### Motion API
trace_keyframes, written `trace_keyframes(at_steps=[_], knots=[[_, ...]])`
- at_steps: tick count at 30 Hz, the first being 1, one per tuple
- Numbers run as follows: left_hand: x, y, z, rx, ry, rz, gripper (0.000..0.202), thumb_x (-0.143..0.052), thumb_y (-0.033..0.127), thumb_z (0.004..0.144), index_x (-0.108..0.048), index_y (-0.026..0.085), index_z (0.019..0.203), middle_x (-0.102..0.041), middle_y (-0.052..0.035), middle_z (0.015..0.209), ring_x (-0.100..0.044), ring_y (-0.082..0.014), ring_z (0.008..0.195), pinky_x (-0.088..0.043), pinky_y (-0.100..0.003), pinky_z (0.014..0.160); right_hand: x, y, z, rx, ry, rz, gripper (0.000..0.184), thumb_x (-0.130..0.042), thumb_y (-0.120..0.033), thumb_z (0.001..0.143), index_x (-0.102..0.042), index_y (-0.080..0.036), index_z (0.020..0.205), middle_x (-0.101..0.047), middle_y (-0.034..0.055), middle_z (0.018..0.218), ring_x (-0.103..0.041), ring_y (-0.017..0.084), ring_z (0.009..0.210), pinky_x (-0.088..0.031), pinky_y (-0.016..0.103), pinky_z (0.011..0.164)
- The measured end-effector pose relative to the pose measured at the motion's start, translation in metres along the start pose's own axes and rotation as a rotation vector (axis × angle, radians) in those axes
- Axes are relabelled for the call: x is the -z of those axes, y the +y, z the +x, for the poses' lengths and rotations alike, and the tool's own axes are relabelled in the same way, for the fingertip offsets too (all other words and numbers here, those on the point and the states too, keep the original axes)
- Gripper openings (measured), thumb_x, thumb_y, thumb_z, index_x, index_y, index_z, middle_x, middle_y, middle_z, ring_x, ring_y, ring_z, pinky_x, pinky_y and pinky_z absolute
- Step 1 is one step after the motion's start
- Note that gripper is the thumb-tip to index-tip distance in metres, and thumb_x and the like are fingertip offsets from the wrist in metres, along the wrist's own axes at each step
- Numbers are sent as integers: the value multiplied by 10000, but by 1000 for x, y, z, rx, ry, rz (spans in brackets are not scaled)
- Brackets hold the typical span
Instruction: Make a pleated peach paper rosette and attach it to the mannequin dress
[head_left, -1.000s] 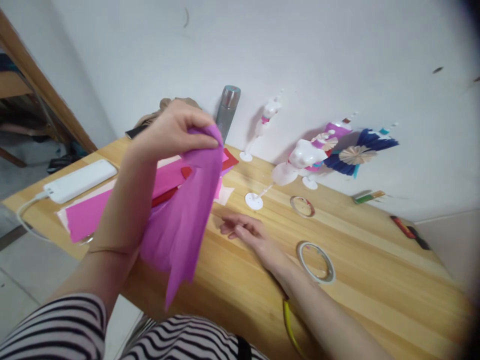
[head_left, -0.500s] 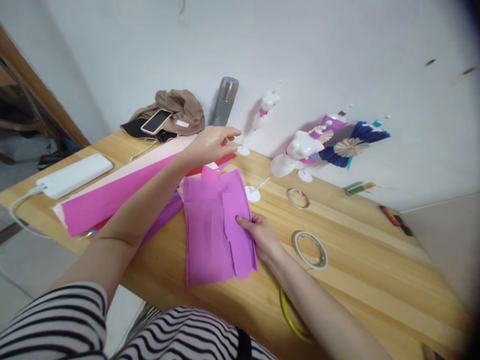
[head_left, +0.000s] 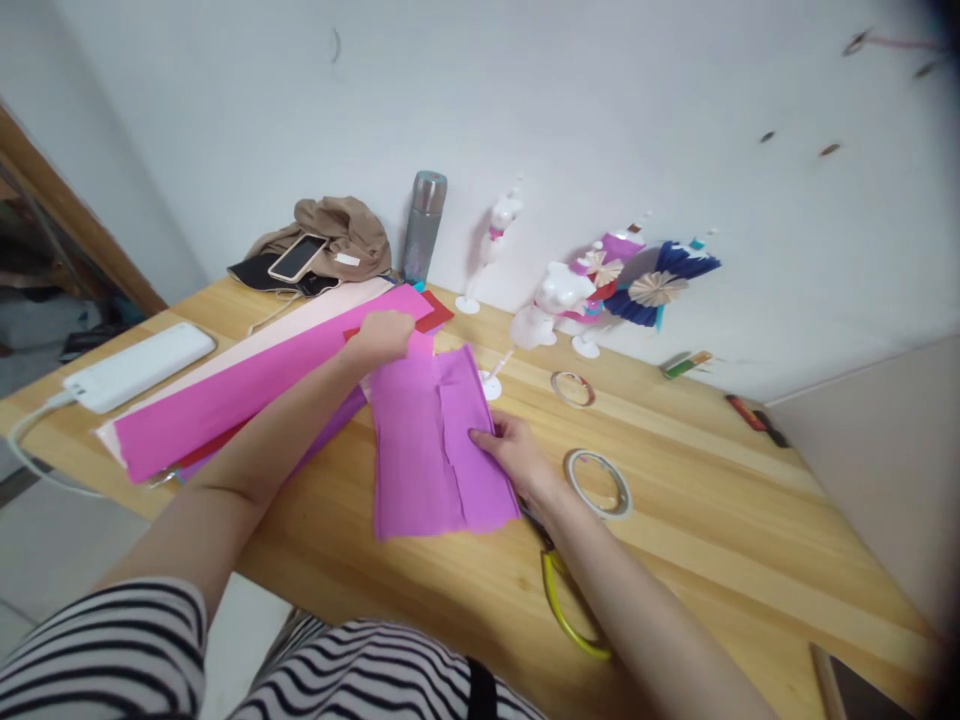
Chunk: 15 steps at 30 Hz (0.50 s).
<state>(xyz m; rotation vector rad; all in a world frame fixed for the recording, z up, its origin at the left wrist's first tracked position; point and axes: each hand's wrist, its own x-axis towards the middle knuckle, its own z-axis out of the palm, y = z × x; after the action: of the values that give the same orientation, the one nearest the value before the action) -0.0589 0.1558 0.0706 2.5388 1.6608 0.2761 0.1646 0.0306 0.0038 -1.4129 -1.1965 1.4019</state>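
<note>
My right hand (head_left: 517, 455) grips the right edge of a purple sheet of crepe paper (head_left: 412, 450), thumb on top. The sheet has a loose, ragged-edged flap and lies over the table's front part. My left hand (head_left: 384, 338) is closed above the sheet's top left corner, beside small pink paper pieces (head_left: 422, 344); its fingers are turned away, so what they hold is hidden. Under my left forearm lie long strips of magenta paper (head_left: 247, 400) and pale pink paper (head_left: 300, 330), with a red piece (head_left: 436, 312) beyond. Yellow-handled scissors (head_left: 559, 600) lie partly beneath my right forearm.
Tape rolls (head_left: 598, 484) lie right of the sheet. White mannequin figures on stands (head_left: 562, 290), some dressed in paper, line the wall beside a grey flask (head_left: 424, 228). At left are a white power bank (head_left: 141, 366), a phone (head_left: 298, 258) and a brown cloth (head_left: 349, 225).
My left hand has drawn back from near the figure's stand toward the paper pieces, its spread fingers now closed. My right hand keeps its grip on the purple sheet. The view has shifted rightward.
</note>
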Motion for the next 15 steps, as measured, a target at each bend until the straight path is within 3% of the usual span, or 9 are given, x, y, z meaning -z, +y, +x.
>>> trace_keyframes(at_steps=[5,9,12,15], knots=[[-3,-3,-12,-11,-31,66,83,-561,116,778,-605,151,717,-561,14,610,-525,-111,669,-328,-237,589,4,3,3,97,16,-120,139,-693,-290,615,-690,-182,701,-675,-12,677,-580,176,676,-463,310,685],[4,-2,-3,22,-38,101,116,-565,82,756,-627,144,680,-631,-56,647,-604,-182,702,-377,-279,621,4,4,2,118,15,-152,176,-674,-312,659,-708,-174,762,-697,12,732,-588,180,693,-459,312,689],[12,1,4,44,56,105,193,-488,103,842,-678,133,826,-692,-134,848,-654,-265,856,-425,-335,699,1,8,3,103,0,-141,237,-661,-383,692,-689,-173,797,-711,37,743,-607,184,655,-479,316,643],[14,7,6,59,170,85,289,-402,112,917,-657,111,1053,-657,-186,1108,-637,-292,1004,-448,-365,779,-5,11,12,95,4,-153,276,-636,-438,709,-661,-175,789,-715,57,738,-624,185,638,-495,313,623]])
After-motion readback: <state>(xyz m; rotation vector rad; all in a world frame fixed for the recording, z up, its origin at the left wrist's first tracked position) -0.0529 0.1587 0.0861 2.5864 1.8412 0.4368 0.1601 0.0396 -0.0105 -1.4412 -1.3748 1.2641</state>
